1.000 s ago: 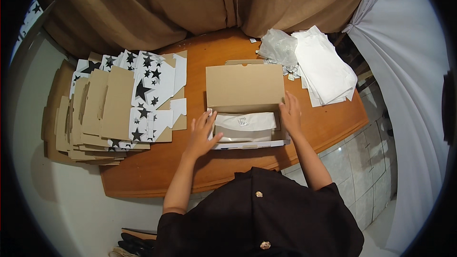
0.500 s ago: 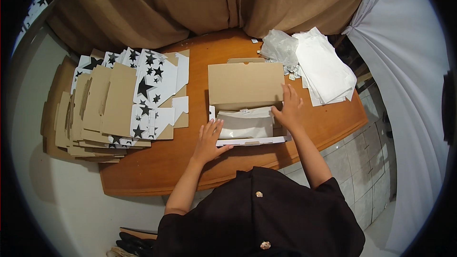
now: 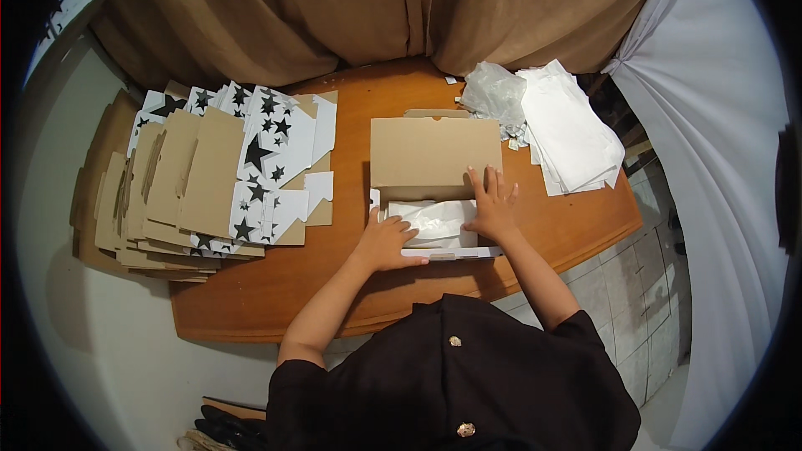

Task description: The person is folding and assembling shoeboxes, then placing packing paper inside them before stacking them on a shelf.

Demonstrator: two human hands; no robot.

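Observation:
An open cardboard box [image 3: 436, 153] stands at the middle of the table, its brown lid raised at the far side and its white front wall toward me. Inside lies a white wrapped bundle [image 3: 443, 232], creased and a little shiny on top; what it wraps is hidden. My left hand [image 3: 387, 242] rests over the box's front left corner, fingers stretched onto the bundle's left end and thumb along the front wall. At the right end, my right hand [image 3: 494, 209] has its fingers spread toward the lid, its thumb against the bundle.
Flat brown cardboard boxes, some printed with black stars, lie in a large stack [image 3: 209, 175] on the left of the wooden table [image 3: 351, 305]. At the back right are a crumpled clear plastic bag [image 3: 494, 92] and a pile of white paper sheets [image 3: 572, 129]. Brown curtains hang behind.
Both hands have moved inward over the box, the right one leftward and the left one rightward. The white wrapping, smoother before, now looks more creased and bunched between them.

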